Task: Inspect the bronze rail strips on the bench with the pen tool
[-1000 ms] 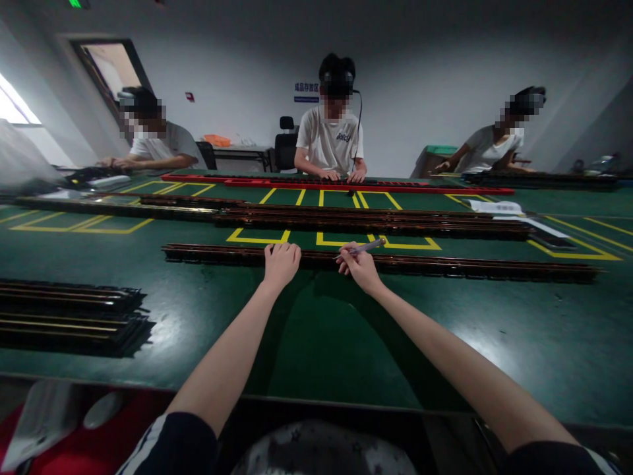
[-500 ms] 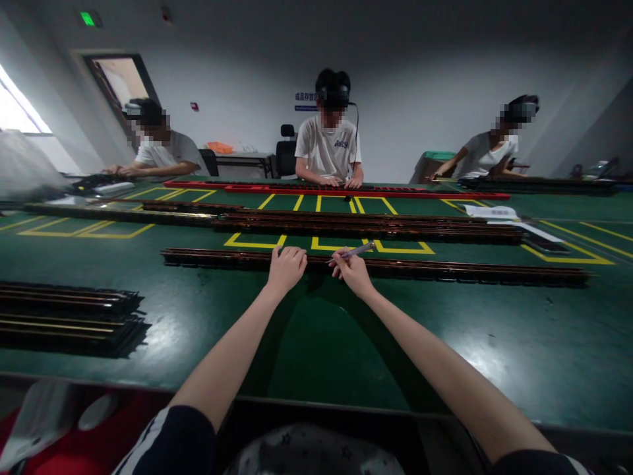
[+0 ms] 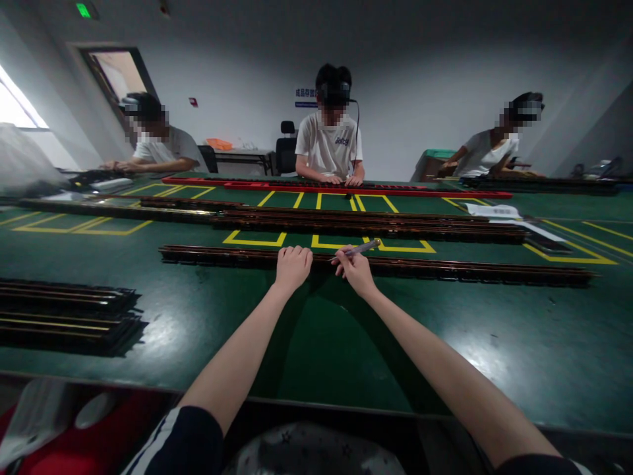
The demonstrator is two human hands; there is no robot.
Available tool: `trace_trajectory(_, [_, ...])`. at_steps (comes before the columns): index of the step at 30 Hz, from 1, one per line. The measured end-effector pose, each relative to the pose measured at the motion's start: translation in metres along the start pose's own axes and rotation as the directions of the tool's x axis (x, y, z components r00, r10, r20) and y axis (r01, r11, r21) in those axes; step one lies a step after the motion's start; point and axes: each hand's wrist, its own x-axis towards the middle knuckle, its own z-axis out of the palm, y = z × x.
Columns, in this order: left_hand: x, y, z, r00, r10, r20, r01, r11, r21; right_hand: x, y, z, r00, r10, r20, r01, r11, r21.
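Note:
A long dark strip with copper-brown edges lies across the green table in front of me. My left hand rests on the strip just left of its middle, fingers curled over it. A short way to the right, my right hand grips a slim, pen-like tool with a pale shaft and a gold-coloured end. Its thin tip points left and down at the strip; whether it touches cannot be made out.
Beyond yellow tape markings lie more dark strips and a red strip. Stacked strips sit at the near left. A phone and paper lie right. Co-workers sit opposite, one at centre.
My left hand has slid slightly right along the strip. My right hand and the tool have shifted a little to the right. The co-worker at the right has drawn an arm in.

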Motion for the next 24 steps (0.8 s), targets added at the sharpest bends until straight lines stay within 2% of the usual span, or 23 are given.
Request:
trace_trajectory(8, [0.0002,-0.0022,0.0011,1.0,0.002,0.003,-0.002,0.999,-0.054,-0.0012,-0.0009,-0.0022,0.999,-0.004,-0.032,0.004,1.0,-0.009])
trace_trajectory(14, [-0.0008,-0.0021,0.0001,1.0,0.014,0.012,-0.013,0.998,-0.064,-0.0008,0.001,-0.0056,0.995,-0.001,-0.099,0.001,1.0,-0.001])
trace_trajectory(24, [-0.0013,-0.0018,0.0006,1.0,0.028,-0.011,-0.029,0.998,-0.05,-0.003,-0.0009,-0.0054,0.997,-0.023,-0.074,0.02,0.999,-0.045])
